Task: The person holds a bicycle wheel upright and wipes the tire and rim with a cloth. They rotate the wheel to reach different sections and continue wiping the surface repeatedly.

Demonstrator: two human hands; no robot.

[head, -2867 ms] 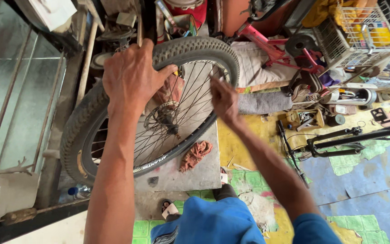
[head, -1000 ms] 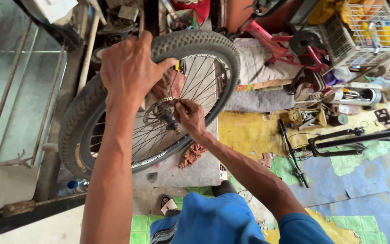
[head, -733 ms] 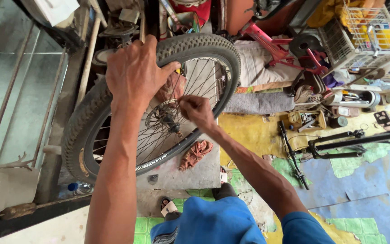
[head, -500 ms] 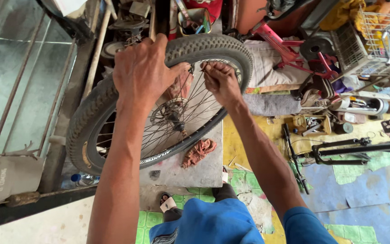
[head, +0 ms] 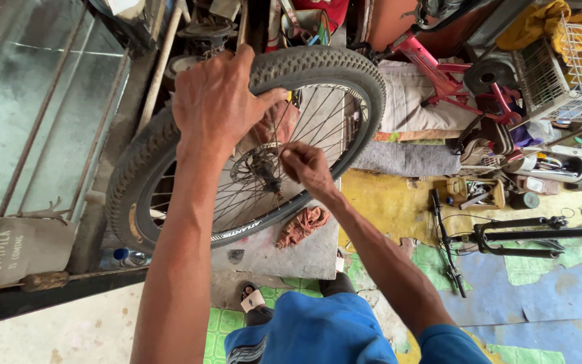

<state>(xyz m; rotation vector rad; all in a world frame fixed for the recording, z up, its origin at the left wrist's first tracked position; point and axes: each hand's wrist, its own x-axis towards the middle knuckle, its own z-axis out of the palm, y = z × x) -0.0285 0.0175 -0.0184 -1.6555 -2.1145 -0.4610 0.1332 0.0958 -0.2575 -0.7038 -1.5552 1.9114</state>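
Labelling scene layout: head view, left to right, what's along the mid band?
Glass panel → bicycle wheel → left hand → right hand → black fork.

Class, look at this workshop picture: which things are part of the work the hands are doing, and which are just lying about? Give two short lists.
In the work:
- bicycle wheel, gripped at the tyre by the left hand
- hub, with the right hand at the spokes beside it

Lying about:
- crumpled rag
- red bicycle frame
- black fork
- wire basket
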